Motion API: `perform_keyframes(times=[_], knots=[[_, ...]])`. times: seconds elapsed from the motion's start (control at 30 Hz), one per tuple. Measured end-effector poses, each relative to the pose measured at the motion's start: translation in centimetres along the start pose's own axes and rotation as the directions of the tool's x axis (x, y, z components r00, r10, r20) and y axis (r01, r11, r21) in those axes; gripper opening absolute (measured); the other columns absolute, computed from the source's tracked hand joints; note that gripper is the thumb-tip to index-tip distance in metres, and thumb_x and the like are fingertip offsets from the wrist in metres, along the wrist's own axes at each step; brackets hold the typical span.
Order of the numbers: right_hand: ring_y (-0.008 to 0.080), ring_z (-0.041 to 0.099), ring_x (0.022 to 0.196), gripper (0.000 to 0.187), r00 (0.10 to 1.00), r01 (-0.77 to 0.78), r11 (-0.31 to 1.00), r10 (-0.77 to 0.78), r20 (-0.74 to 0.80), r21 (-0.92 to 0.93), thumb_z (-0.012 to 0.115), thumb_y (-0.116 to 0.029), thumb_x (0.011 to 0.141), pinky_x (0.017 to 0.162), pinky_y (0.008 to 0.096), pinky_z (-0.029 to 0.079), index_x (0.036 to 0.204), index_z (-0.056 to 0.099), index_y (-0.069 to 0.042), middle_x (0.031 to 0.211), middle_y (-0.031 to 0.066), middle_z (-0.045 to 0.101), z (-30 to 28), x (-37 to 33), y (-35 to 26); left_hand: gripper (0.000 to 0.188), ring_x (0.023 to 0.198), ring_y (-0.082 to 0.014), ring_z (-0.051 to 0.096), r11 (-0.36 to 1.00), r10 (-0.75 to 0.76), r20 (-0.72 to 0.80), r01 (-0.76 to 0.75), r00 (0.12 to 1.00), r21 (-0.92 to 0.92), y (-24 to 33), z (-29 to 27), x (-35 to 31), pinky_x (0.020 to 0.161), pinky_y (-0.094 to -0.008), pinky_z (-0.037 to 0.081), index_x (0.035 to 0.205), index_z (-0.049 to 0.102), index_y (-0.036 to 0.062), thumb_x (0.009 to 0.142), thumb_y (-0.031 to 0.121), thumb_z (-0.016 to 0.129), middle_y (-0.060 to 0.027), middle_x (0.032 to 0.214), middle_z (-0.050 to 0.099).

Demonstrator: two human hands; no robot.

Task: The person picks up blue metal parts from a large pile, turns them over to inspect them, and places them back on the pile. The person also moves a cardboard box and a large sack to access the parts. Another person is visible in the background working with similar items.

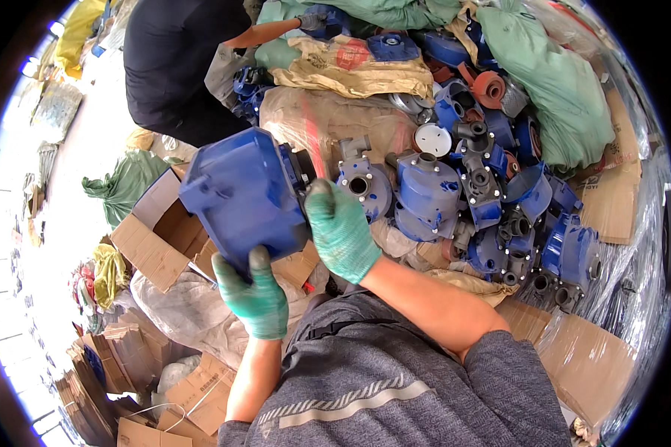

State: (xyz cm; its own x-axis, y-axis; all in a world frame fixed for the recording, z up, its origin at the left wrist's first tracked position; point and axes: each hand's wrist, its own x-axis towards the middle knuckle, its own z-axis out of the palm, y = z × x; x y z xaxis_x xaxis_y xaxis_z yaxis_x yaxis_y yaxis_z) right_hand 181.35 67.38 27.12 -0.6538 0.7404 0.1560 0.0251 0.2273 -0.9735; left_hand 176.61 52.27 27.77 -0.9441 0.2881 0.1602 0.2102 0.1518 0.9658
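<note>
A large blue pump housing (238,197) with a dark pipe fitting at its right end is held up in front of me, slightly blurred. My left hand (255,298), in a green glove, grips its lower edge from below with thumb and fingers pointing up. My right hand (341,229), gloved the same way, is closed at the fitting end; its fingertips are partly hidden. Under the housing stands an open cardboard box (153,246).
Several blue pump parts (427,186) with grey fittings are piled at the right, with green sacks (544,89) behind. A co-worker (179,67) bends over the pile at the far left. Folded cartons (130,346) stand at the near left; plastic-wrapped cardboard (589,357) lies at the near right.
</note>
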Motion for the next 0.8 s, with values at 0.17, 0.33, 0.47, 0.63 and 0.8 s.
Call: perform_keyframes(times=[0.17,0.33,0.47,0.63,0.8], knots=[[0.0406,0.052,0.061,0.022,0.876,0.415,0.910,-0.401,0.268,0.004,0.057,-0.021,0.103,0.059,0.0452,0.044,0.094,0.050,-0.002,0.074,0.0140,0.052,-1.6,3.0,1.5,0.046,0.096,-0.0129,0.057,0.941,-0.237,0.150,0.266,0.960,-0.208,1.7,-0.8,1.7,0.089,-0.0310,0.049,0.119,0.056,-0.0032,0.098,0.035,0.071,-0.0065,0.106,0.063],[0.0345,0.064,0.086,0.018,0.451,0.859,0.497,-0.623,0.639,-0.122,0.063,-0.010,0.090,0.074,0.0390,0.057,0.103,0.053,-0.003,0.108,0.0136,0.057,-6.0,6.0,-0.2,0.042,0.093,-0.0142,0.062,0.879,-0.342,0.341,0.426,0.876,-0.214,2.1,-2.9,4.5,0.085,-0.0303,0.053,0.121,0.059,-0.0039,0.097,0.028,0.071,-0.0076,0.106,0.066],[0.0296,0.065,0.090,0.031,0.384,0.895,0.443,-0.695,0.607,-0.059,0.065,-0.010,0.084,0.078,0.0364,0.058,0.113,0.057,-0.004,0.114,0.0100,0.057,-7.2,6.6,0.0,0.036,0.084,-0.0138,0.065,0.865,-0.360,0.365,0.454,0.859,-0.216,2.8,-3.2,4.4,0.075,-0.0302,0.058,0.116,0.059,-0.0011,0.097,0.027,0.071,-0.0061,0.100,0.065],[0.0212,0.067,0.080,0.033,0.828,-0.070,0.995,0.100,0.551,-0.075,0.068,-0.025,0.098,0.073,0.0343,0.053,0.117,0.058,0.000,0.091,0.0101,0.066,-6.5,3.3,-2.2,0.035,0.086,-0.0101,0.059,0.938,-0.271,0.296,0.320,0.916,-0.132,2.6,-2.2,2.8,0.078,-0.0270,0.051,0.113,0.061,-0.0007,0.097,0.028,0.072,-0.0034,0.098,0.065],[0.0219,0.069,0.086,0.038,0.822,0.158,0.982,-0.076,0.565,-0.099,0.076,-0.021,0.092,0.079,0.0377,0.055,0.118,0.057,0.000,0.098,0.0139,0.070,-5.8,2.3,-1.9,0.026,0.081,-0.0075,0.053,0.958,-0.247,0.207,0.270,0.947,-0.092,2.7,-1.4,1.8,0.075,-0.0249,0.047,0.103,0.060,0.0003,0.098,0.023,0.071,-0.0011,0.092,0.063]])
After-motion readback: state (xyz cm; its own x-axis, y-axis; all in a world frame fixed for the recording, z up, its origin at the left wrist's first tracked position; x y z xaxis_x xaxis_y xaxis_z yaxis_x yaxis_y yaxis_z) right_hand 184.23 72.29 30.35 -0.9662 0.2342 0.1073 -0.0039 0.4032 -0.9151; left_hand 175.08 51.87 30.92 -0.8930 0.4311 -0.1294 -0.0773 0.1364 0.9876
